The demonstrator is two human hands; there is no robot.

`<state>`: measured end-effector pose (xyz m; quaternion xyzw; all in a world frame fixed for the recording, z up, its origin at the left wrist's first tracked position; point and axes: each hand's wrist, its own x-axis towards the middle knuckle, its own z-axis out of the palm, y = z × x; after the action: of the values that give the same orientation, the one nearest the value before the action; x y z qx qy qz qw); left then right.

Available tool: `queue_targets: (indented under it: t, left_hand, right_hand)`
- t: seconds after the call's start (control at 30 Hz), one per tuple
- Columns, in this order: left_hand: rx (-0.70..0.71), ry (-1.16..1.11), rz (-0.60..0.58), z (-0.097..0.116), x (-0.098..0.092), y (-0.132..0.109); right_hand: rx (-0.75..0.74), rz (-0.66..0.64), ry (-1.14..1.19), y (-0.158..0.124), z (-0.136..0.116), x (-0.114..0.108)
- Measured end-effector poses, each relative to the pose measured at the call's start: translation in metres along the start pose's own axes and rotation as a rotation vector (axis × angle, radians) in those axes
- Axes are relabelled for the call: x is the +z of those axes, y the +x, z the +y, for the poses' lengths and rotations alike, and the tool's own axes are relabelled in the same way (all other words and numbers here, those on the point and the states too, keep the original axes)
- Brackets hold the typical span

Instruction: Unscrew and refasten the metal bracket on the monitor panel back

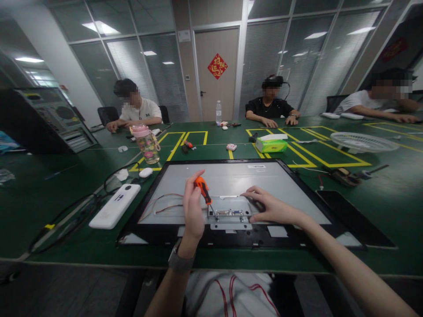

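An orange and black screwdriver [204, 190] is in my left hand [193, 213], its handle against my fingers and its shaft slanting down to the left end of a metal bracket [228, 204]. The bracket carries a row of ports, one of them blue, along its near side. My right hand [272, 208] grips the bracket's right end between thumb and fingers; a dark patch under the palm is unclear. Beneath both hands lies a flat display panel [291, 187], its grey metal back up, with a black frame. Thin wires [168, 207] run across it on the left.
Left of the panel are a white power bank [115, 206], black cable [66, 215] and a bottle [147, 145]. A black slab [355, 215] and a tool [345, 176] lie right. Beyond are a green tissue pack [272, 145], a white fan grille [363, 141] and several seated people.
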<state>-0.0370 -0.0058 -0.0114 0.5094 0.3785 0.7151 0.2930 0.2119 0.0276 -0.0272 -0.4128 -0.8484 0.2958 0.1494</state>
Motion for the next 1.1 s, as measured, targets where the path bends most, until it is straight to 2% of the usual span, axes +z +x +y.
queue_targets:
  t: [0.1,0.3,0.47,0.7,0.83,1.0,1.1]
  left_hand:
    - [0.038,0.061,-0.022,0.0019,0.0,-0.0011]
    - [0.314,0.207,-0.071,-0.0007,0.0049,-0.0033]
    - [0.408,0.254,-0.031,-0.0045,0.0035,-0.0041]
    - [0.344,0.241,-0.092,-0.0032,0.0,-0.0062]
    - [0.314,0.242,-0.051,-0.0011,0.0034,-0.0043]
    - [0.235,0.076,0.063,0.0,0.0076,-0.0025]
    - [0.187,0.074,0.036,0.0001,0.0058,-0.0043]
  right_hand:
    - [0.008,-0.006,-0.002,0.0002,0.0,0.0001]
    - [-0.027,0.01,0.004,0.0006,0.0014,0.0001]
    - [-0.035,0.011,0.002,0.0009,0.0026,0.0008]
    - [-0.043,0.016,0.0,0.0016,0.0055,0.0011]
    - [-0.04,0.013,0.006,0.0016,0.005,0.0011]
    - [-0.034,0.013,-0.003,0.0011,0.0039,0.0013]
    - [-0.038,0.012,-0.005,0.0011,0.0038,0.0009]
